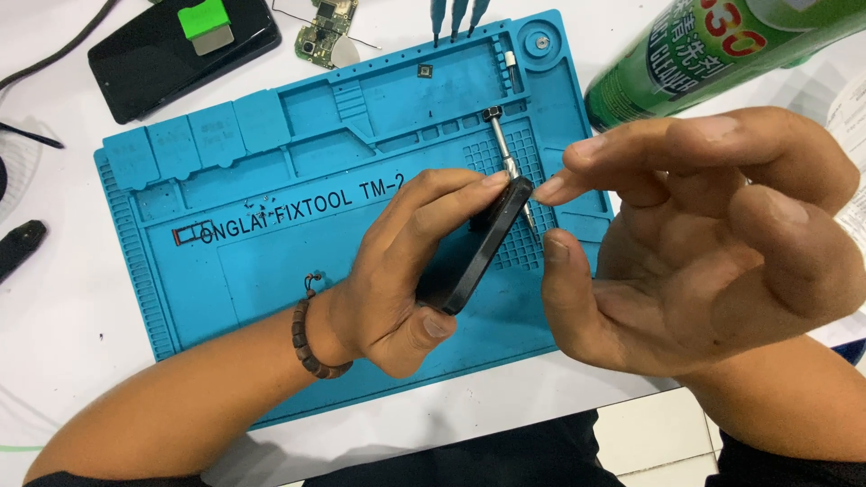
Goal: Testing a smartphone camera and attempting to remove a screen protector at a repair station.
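Observation:
My left hand grips a black phone on edge, tilted over the blue repair mat. A bead bracelet circles that wrist. My right hand is held close on the right with fingers spread, its index fingertip touching the phone's upper edge. It holds nothing. A small metal screwdriver lies on the mat's grid area just behind the phone.
A green spray can lies at top right. A second black phone with a green tool on it and a small circuit board sit beyond the mat at top left. Tweezers stand at the mat's back edge.

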